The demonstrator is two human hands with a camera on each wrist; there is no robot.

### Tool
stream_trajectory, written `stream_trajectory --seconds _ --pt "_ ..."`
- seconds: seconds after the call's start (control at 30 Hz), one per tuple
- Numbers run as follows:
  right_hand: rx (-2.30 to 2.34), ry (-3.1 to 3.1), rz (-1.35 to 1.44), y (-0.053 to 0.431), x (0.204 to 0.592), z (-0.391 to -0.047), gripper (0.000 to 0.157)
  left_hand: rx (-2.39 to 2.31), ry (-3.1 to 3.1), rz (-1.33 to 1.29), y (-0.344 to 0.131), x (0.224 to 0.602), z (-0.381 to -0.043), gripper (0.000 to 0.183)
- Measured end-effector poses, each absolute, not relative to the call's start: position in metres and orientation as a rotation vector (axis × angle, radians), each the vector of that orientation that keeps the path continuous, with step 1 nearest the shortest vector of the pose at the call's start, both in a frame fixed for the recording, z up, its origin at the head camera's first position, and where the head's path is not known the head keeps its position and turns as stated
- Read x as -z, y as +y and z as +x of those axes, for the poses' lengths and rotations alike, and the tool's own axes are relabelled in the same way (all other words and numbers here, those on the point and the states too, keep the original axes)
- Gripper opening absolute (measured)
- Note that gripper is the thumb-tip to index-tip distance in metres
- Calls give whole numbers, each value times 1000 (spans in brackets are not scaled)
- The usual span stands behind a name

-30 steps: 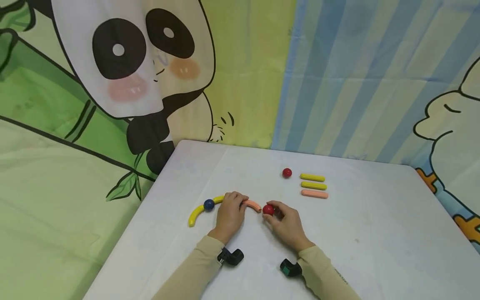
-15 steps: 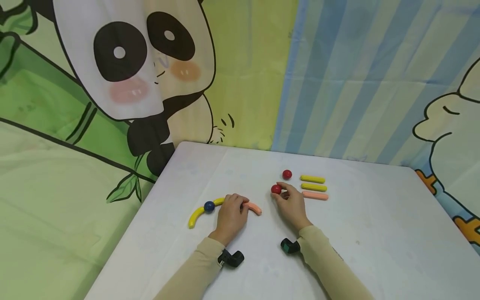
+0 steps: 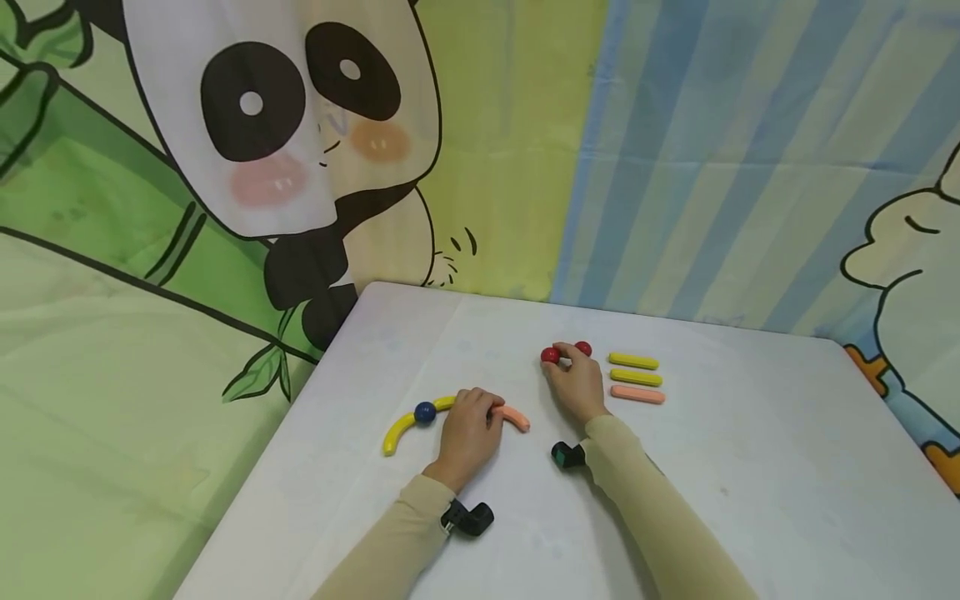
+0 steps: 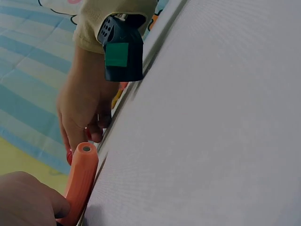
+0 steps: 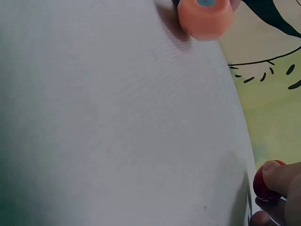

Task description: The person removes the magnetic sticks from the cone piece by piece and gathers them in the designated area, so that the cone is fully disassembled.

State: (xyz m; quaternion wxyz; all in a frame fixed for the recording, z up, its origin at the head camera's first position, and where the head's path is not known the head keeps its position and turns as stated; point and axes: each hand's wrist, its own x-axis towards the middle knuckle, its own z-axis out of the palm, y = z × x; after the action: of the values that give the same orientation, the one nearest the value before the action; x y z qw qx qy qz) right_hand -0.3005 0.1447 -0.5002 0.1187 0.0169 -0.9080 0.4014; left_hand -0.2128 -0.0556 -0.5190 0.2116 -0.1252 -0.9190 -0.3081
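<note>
My left hand (image 3: 472, 429) grips a curved orange rod (image 3: 514, 417), whose far end sticks out to the right past the fingers. That end (image 4: 86, 149) has a small metal disc set in it. Left of the hand, a blue ball (image 3: 425, 413) sits between a curved yellow rod (image 3: 397, 436) and a second yellow piece (image 3: 446, 402) partly under the hand. What lies beneath the palm is hidden. Farther back, my right hand (image 3: 577, 385) pinches a red ball (image 3: 551, 355) between thumb and fingers. Another red ball (image 3: 583, 348) shows just behind these fingers.
Right of my right hand lie two straight yellow rods (image 3: 633, 361) and a straight orange rod (image 3: 637, 393), roughly parallel. The white table (image 3: 750, 467) ends at a printed cloth backdrop (image 3: 495, 167). Each wrist carries a black camera (image 3: 474, 519).
My right hand has carried the red ball away from the orange rod's end, back toward the other red ball. My left hand has stayed in place on the orange rod.
</note>
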Motion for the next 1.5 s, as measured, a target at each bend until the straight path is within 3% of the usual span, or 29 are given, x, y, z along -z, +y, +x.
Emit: stream_trajectory --seconds 0.3,0.87,1.0,1.3,1.5 --pt "-1112 -2694 -74 141 500 -306 43 868 -2533 -367 -55 519 -213 5" --pt "-1112 -2654 68 148 503 -291 56 930 -2560 -377 -54 518 -213 9" --pt "-1154 -2606 123 149 504 -274 49 988 -2543 -388 -56 519 -214 11" --pt "-1150 -2562 277 140 511 -233 17 990 -2571 -430 -58 521 -215 17" --pt "-1085 -2560 425 131 514 -213 21 993 -2519 -495 -58 521 -216 20"
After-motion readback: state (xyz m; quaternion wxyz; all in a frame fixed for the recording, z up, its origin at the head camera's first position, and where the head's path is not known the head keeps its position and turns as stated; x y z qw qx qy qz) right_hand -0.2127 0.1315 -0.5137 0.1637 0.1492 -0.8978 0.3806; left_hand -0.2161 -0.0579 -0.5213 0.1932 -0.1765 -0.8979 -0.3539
